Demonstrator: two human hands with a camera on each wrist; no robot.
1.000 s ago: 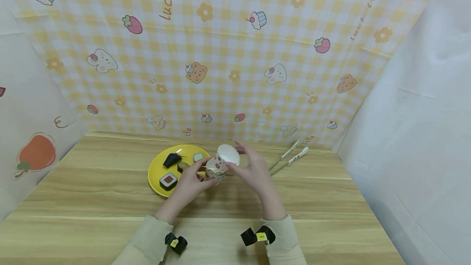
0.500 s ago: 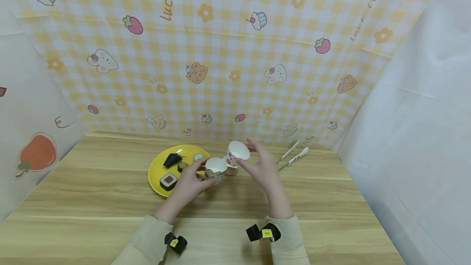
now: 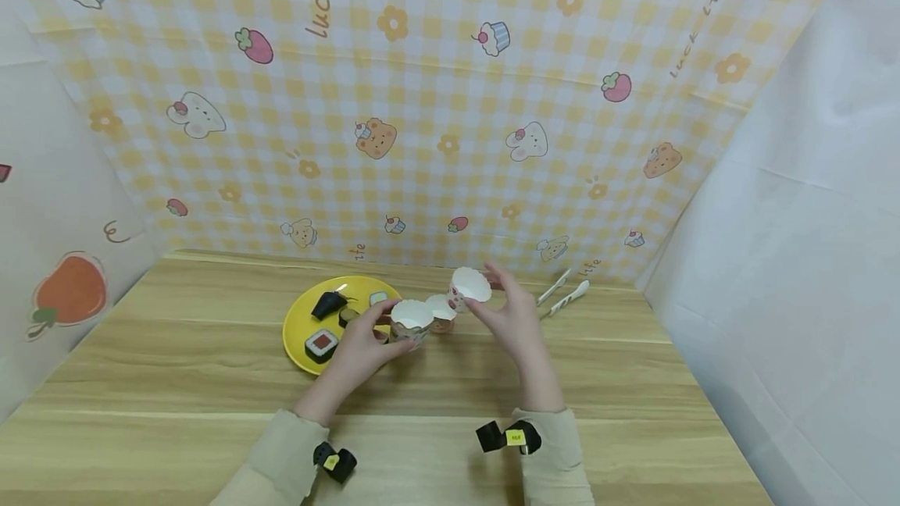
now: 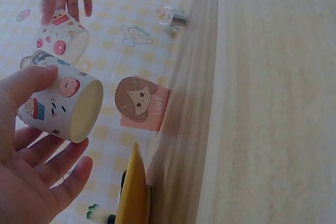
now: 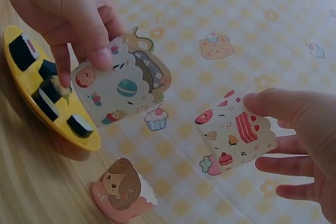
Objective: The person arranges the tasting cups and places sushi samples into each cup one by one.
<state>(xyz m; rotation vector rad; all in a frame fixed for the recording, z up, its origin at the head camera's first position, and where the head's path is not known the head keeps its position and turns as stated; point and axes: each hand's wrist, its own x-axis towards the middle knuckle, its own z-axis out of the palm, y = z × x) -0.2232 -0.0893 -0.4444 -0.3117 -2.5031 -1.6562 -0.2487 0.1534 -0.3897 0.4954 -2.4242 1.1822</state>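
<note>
My left hand (image 3: 362,350) grips a white paper baking cup (image 4: 68,95) printed with sweets, beside the plate's right edge. In the right wrist view, a brown patterned rim (image 5: 152,69) rises above that cup, seemingly from another cup nested with it. Further right, my right hand (image 3: 513,322) pinches a second white paper cup (image 5: 236,132), printed with cake slices, between thumb and fingers. The two held cups are apart, both above the table. Between and below them, a pink paper cup (image 4: 142,103) with a girl's face stands on the table.
On the left, a yellow plate (image 3: 294,338) holds several toy sushi pieces, including a sushi roll (image 3: 322,344) and a black cone-shaped piece (image 3: 328,305). White-handled tongs (image 3: 569,299) lie right of my right hand. A checked cloth (image 3: 450,100) hangs behind the wooden table (image 3: 619,412).
My right hand has drawn its cup away from the left hand's cup, to the right and slightly back. The pink cup now shows between them. My left hand has stayed almost still.
</note>
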